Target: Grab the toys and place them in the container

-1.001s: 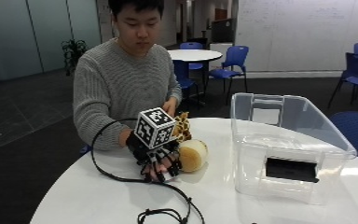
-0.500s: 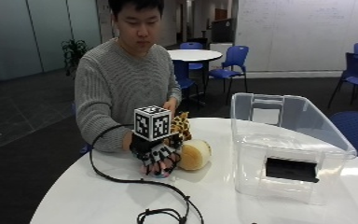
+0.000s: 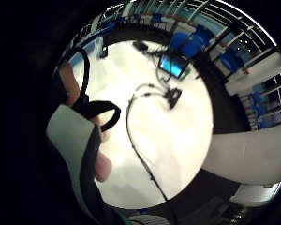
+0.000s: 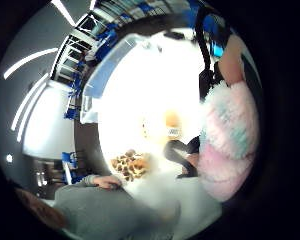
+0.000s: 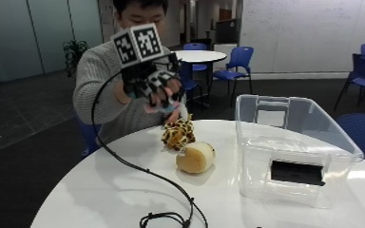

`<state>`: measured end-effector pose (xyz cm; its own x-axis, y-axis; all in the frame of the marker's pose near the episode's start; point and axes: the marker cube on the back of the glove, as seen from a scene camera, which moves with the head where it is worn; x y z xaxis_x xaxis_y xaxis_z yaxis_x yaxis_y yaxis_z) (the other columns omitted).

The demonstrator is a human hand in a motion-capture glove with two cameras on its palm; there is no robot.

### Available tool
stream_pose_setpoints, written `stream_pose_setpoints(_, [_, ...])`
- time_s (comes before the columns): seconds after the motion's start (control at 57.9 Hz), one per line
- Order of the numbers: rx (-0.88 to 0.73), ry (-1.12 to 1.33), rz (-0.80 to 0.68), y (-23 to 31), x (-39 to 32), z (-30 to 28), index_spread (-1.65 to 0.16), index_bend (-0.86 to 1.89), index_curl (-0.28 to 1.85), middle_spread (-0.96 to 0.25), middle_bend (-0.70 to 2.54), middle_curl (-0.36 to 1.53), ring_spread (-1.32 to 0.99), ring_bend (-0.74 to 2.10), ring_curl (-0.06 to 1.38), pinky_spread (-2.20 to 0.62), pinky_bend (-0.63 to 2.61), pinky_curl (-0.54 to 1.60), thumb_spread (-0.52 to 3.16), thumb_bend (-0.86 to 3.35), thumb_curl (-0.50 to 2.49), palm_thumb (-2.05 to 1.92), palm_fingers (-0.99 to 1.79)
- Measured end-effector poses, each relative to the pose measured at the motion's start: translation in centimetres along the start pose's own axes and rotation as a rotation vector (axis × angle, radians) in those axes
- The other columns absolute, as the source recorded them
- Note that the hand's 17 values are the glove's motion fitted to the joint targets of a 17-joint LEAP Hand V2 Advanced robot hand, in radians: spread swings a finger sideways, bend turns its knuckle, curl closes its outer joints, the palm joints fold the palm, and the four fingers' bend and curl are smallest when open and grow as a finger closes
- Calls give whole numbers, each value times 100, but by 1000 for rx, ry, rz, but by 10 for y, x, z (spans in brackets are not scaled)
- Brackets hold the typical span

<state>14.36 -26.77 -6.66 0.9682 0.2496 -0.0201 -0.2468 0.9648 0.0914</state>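
My gloved right hand point(image 5: 149, 84) is raised well above the white table point(image 5: 106, 190), in front of the person's chest. Its fingers curl round a small fluffy pink and pale blue toy point(image 5: 168, 107), which fills one side of the thumb side palm view point(image 4: 227, 145). On the table below lie a giraffe-patterned plush toy point(image 5: 178, 133) and a round tan plush toy point(image 5: 195, 157), touching each other. The clear plastic container point(image 5: 296, 147) stands open to their right, with no toy showing inside.
A black cable point(image 5: 138, 171) trails from the glove across the table and coils near its front edge. The person's bare hand point(image 4: 107, 181) rests beside the giraffe toy point(image 4: 131, 165). Blue chairs and another table stand behind.
The gloved hand was down on the table beside the tan toy. It has since risen to chest height, carrying the fluffy pink toy. The outside view has also drawn closer.
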Motion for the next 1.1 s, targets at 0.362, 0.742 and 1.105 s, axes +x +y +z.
stream_pose_setpoints(0.362, [-52,-173,-201,-109,-152,20,-31,66,84,-26,66,70,-46,104,60,-42,113,55,53,12,105,60,83])
stream_pose_setpoints(0.742, [-226,-12,-257,-184,-280,126,-34,63,95,-28,61,77,-46,104,64,-42,119,57,50,9,118,58,70])
stream_pose_setpoints(1.105, [-482,-49,-353,-150,-265,149,-40,17,66,-13,6,45,-11,18,37,-3,108,46,99,-11,63,-13,-31])
